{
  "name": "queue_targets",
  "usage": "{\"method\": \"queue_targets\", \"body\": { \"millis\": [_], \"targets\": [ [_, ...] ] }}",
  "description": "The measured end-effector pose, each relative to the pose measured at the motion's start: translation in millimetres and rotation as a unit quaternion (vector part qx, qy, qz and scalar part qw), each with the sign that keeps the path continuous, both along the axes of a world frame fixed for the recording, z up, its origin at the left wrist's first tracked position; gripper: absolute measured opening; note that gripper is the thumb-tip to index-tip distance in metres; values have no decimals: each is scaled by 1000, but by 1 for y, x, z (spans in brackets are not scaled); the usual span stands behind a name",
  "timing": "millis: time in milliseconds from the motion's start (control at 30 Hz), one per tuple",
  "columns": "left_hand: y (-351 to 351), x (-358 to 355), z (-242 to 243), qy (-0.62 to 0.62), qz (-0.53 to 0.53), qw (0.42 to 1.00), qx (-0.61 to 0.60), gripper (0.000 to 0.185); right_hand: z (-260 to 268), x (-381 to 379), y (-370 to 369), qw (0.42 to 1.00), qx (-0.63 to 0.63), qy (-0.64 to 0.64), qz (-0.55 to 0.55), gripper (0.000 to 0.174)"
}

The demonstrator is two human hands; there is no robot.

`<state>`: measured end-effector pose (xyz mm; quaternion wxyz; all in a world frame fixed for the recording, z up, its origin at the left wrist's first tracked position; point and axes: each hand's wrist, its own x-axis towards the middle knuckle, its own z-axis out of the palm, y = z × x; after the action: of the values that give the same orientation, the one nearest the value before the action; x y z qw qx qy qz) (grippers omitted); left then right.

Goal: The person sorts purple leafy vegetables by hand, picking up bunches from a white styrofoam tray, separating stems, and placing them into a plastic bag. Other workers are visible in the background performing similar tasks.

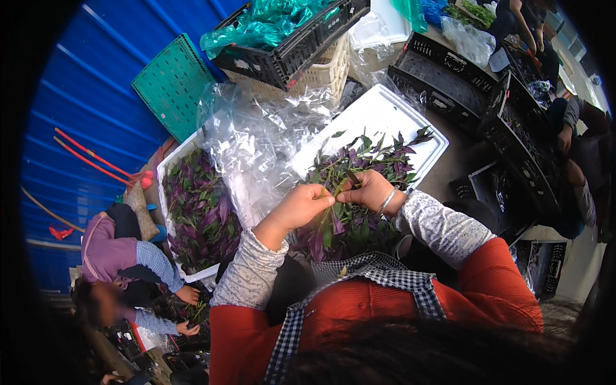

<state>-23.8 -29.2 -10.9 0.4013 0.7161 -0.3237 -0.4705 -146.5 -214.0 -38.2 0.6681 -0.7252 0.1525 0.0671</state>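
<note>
My left hand [308, 204] pinches the stem of a leafy sprig [329, 228] between thumb and fingers; its purple and green leaves hang below. My right hand [363, 192], with a metal bangle at the wrist, meets it at the stem and also holds a small dark blade-like tool [353, 179]. Under and beyond both hands lies a heap of purple-green leafy stems [385, 161], partly on a white foam lid or tray [380, 110]. To the left, a white foam box [166, 202] is full of similar purple leaves [202, 211].
Clear plastic film [260, 144] lies between box and tray. Behind stand a black crate [298, 48] with green plastic, a cream crate [332, 67] and a green crate panel [173, 86]. Black crates [442, 82] are at right. Co-workers sit at left [113, 250] and right [577, 144].
</note>
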Motion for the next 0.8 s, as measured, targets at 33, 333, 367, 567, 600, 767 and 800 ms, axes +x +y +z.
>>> {"method": "queue_targets", "body": {
  "millis": [33,333,367,567,600,767,800],
  "targets": [
    [1,3,2,-57,-21,998,27,19,-2,1,-1,1000,-16,-8,11,21],
    [15,12,-2,65,36,997,-4,17,-10,2,-20,989,-136,-17,46,28],
    [17,11,-3,84,70,994,-8,17,-10,-1,-15,989,-119,-13,83,30],
    [18,-7,-1,199,81,976,-46,23,-18,-2,25,944,-278,-169,55,42],
    [18,-11,0,204,76,975,-40,24,-21,-1,28,940,-283,-187,42,42],
    [20,-24,3,273,94,956,-55,20,-42,-1,33,950,-264,-155,54,42],
    [23,-23,3,291,87,951,-56,21,-47,1,34,953,-261,-141,61,42]
  ]
}}
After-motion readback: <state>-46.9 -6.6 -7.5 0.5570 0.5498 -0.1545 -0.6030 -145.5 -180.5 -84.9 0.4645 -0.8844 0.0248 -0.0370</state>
